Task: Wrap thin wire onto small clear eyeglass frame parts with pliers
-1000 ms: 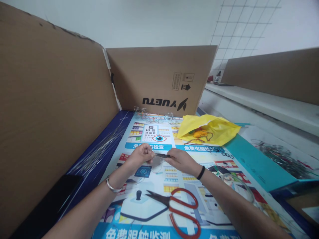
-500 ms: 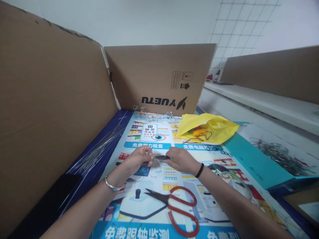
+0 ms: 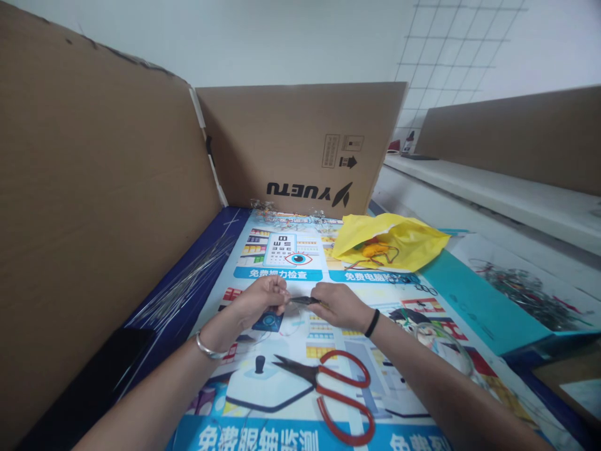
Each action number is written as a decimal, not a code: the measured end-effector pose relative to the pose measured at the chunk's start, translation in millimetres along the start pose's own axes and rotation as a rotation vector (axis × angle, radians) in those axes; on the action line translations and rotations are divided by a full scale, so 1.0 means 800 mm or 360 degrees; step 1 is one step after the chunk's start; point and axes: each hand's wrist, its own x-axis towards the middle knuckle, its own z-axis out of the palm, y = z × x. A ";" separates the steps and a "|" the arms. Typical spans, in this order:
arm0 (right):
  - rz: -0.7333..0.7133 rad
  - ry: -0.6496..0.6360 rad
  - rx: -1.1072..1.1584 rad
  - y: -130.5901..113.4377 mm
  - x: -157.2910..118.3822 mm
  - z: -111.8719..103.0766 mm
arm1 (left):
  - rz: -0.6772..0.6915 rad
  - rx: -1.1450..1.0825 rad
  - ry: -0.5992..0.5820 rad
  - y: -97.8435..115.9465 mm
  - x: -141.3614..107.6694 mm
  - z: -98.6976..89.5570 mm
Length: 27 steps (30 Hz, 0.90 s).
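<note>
Right hand (image 3: 339, 305), head view: the fingers are wrapped tight around small dark pliers (image 3: 303, 300).
Left hand (image 3: 263, 299): the thumb and finger are pinched together. They seem to have a thin wire (image 3: 297, 324), but it is too small to be sure.
Pliers: they sit between the two hands, over the picture sheet (image 3: 328, 363), and point left. The tips are right by the left fingertips. I can't tell if the tips are open or closed.
Thin wire: a faint loop seems to hang just under the pliers.
What just changed: the right hand and pliers have slid a tiny bit left. The loop was brighter half a second ago, and now it is hard to see.
What that means: I think the small, close work is still going on at the left fingertips.
Scissors (image 3: 307, 374): red handles, lying on the sheet, nearer the person than the hands.
Long wires (image 3: 171, 282): a bunch on the left.
Yellow bag (image 3: 417, 241): past the hands, on the right, with orange stuff (image 3: 374, 250) in its mouth.
</note>
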 end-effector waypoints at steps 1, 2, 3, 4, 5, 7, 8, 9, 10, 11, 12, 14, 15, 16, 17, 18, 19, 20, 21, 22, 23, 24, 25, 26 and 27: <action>0.0009 -0.0004 0.0023 0.000 0.000 0.000 | 0.0003 0.0004 0.0000 -0.001 0.001 -0.001; 0.0020 -0.0005 0.0055 -0.001 0.001 0.001 | 0.0007 0.0004 0.0003 -0.002 0.001 -0.002; 0.0036 -0.0005 0.0102 -0.001 0.001 0.001 | 0.0013 0.0005 0.0007 -0.002 0.002 -0.002; 0.0054 -0.0001 0.0160 0.000 0.002 0.002 | 0.0023 0.0007 0.0014 -0.001 0.002 -0.002; 0.0071 0.0005 0.0225 0.000 0.003 0.003 | 0.0030 0.0013 0.0027 0.000 0.002 -0.001; 0.0105 0.0028 0.0357 0.001 0.004 0.005 | 0.0038 0.0021 0.0079 0.003 0.001 0.002; 0.0126 0.0045 0.0409 0.002 0.005 0.005 | 0.0045 0.0026 0.0123 0.006 0.000 0.005; 0.0150 0.0065 0.0449 0.002 0.005 0.006 | 0.0059 0.0033 0.0173 0.008 0.000 0.007; 0.0178 0.0081 0.0478 0.002 0.006 0.007 | 0.0078 0.0039 0.0222 0.010 -0.001 0.009; 0.0208 0.0092 0.0499 0.002 0.006 0.007 | 0.0099 0.0043 0.0259 0.012 -0.001 0.011; 0.0235 0.0097 0.0512 0.001 0.006 0.008 | 0.0114 0.0047 0.0279 0.013 -0.001 0.013; 0.0266 0.0090 0.0527 0.000 0.006 0.007 | 0.0124 0.0051 0.0289 0.013 -0.001 0.014; 0.0275 0.0088 0.0530 0.000 0.006 0.007 | 0.0132 0.0046 0.0297 0.013 0.000 0.014; 0.0286 0.0088 0.0530 -0.001 0.007 0.007 | 0.0147 0.0042 0.0311 0.012 0.001 0.013; 0.0299 0.0091 0.0525 -0.001 0.007 0.006 | 0.0173 0.0039 0.0333 0.011 0.001 0.013; 0.0314 0.0095 0.0519 -0.002 0.007 0.005 | 0.0203 0.0036 0.0356 0.011 0.002 0.012; 0.0330 0.0099 0.0512 -0.003 0.007 0.005 | 0.0231 0.0032 0.0373 0.010 0.002 0.012; 0.0344 0.0103 0.0504 -0.004 0.007 0.005 | 0.0246 0.0033 0.0380 0.010 0.003 0.011; 0.0354 0.0104 0.0499 -0.005 0.007 0.005 | 0.0250 0.0038 0.0378 0.009 0.003 0.011; 0.0363 0.0106 0.0495 -0.006 0.008 0.005 | 0.0244 0.0047 0.0362 0.009 0.002 0.011; 0.0371 0.0107 0.0491 -0.007 0.008 0.006 | 0.0231 0.0056 0.0337 0.009 0.002 0.011; 0.0381 0.0108 0.0485 -0.009 0.008 0.006 | 0.0215 0.0067 0.0308 0.008 0.002 0.010; 0.0396 0.0113 0.0475 -0.010 0.009 0.007 | 0.0201 0.0078 0.0285 0.008 0.002 0.010; 0.0414 0.0119 0.0461 -0.012 0.009 0.008 | 0.0195 0.0088 0.0274 0.008 0.002 0.010; 0.0434 0.0127 0.0444 -0.013 0.010 0.009 | 0.0198 0.0097 0.0285 0.007 0.002 0.010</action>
